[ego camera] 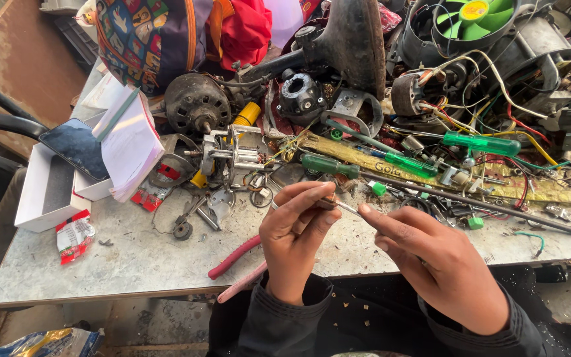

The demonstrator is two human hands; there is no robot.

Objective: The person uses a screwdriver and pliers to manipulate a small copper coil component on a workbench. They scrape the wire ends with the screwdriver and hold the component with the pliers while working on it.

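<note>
Scene: A person is sitting at a cluttered repair bench (133,258), working over its near edge with both bare hands.
Left hand: The left hand (293,228) is pinching one end of a thin metal rod (345,207), with thumb and fingertips closed tightly on it.
Right hand: The right hand (441,261) is reaching in from the other side, its forefinger and thumb closing on the rod's far tip; how firmly it is gripping cannot be told from this angle.
Where the rod is: It is being held in the air just above the front of the bench, between the two hands, touching nothing else.
Close by: Red-handled pliers (236,263) are lying partly under the left wrist, their handles poking over the bench edge. A small metal motor frame (232,155) is sitting behind the hands, with green-handled screwdrivers (330,165) just beyond.
Further back: A round black motor (197,102), a green fan (476,18) and a tangle of coloured wires (497,112) are crowding the rear. A phone (75,147) is resting across a white box (44,192) at left.
Risk: The rod is looking thin and slippery, so a loose pinch is likely to be letting it drop among the scattered scraps, where it would be hard to find. A nudge from the left forearm could be tipping the overhanging pliers off the bench.
</note>
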